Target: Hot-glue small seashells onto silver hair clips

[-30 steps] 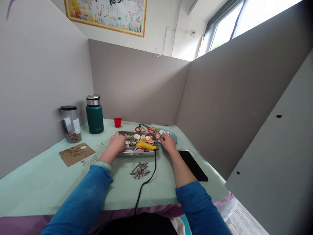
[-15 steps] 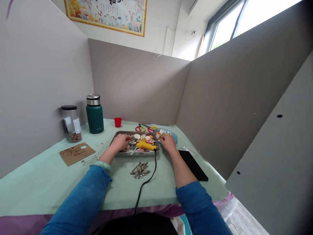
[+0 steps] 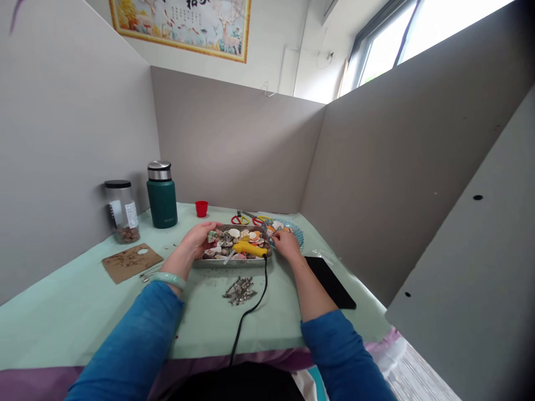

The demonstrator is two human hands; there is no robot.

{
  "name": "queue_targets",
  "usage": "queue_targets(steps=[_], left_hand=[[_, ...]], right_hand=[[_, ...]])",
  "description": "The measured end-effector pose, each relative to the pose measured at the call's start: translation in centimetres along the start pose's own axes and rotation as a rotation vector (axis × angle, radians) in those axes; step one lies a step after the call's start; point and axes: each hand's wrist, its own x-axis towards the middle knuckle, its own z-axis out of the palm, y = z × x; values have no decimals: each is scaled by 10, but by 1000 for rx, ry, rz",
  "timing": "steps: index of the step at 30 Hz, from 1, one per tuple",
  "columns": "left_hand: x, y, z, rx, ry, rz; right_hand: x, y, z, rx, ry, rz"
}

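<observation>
A metal tray (image 3: 199,261) full of mixed seashells sits on the pale green table. My left hand (image 3: 197,239) is raised over the tray's left end, palm turned up, its fingers pinched on a small greenish shell (image 3: 212,236). A yellow glue gun (image 3: 249,249) lies across the tray's front right, its black cord running toward me. My right hand (image 3: 285,243) rests at the near edge of a blue plate (image 3: 297,234) holding more shells; its fingers are curled on something I cannot make out.
A pile of metal clips (image 3: 239,290) lies in front of the tray. A black tablet (image 3: 330,280) sits right, a brown card (image 3: 130,262) left. Green flask (image 3: 161,194), glass jar (image 3: 120,211), red cup (image 3: 201,208) and scissors (image 3: 244,218) stand behind. Grey partitions enclose the table.
My left hand moved from the tray's left edge in over the shells, then lifted and turned palm up with a greenish shell in its fingers. My right hand stayed by the blue plate.
</observation>
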Motion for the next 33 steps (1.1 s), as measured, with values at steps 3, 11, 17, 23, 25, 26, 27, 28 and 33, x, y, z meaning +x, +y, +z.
queue_targets(steps=[3,11,17,23,25,26,27,28,33], left_hand=[[-2,2,0,-65,-17,-53],[3,5,-2,-379,102,-249],[1,3,1,-463,69,-186],[5,3,-1,-461,38,-83],[7,3,-2,-440,50,-89],[7,3,-3,-432,63,-96],[7,3,-3,-429,77,-102],[7,3,-3,-428,90,-103],[3,2,-2,-421,74,-82]], right_hand=[[0,-1,0,0,1,-6],[-2,-2,-2,10,10,-29],[-4,-4,-3,38,33,-46],[-12,-14,-13,266,140,-236],[-18,-22,-18,407,206,-368],[-22,-26,-21,458,230,-439],[-27,-31,-24,495,251,-502],[-32,-37,-26,521,260,-551],[-58,-64,-37,644,125,-820]])
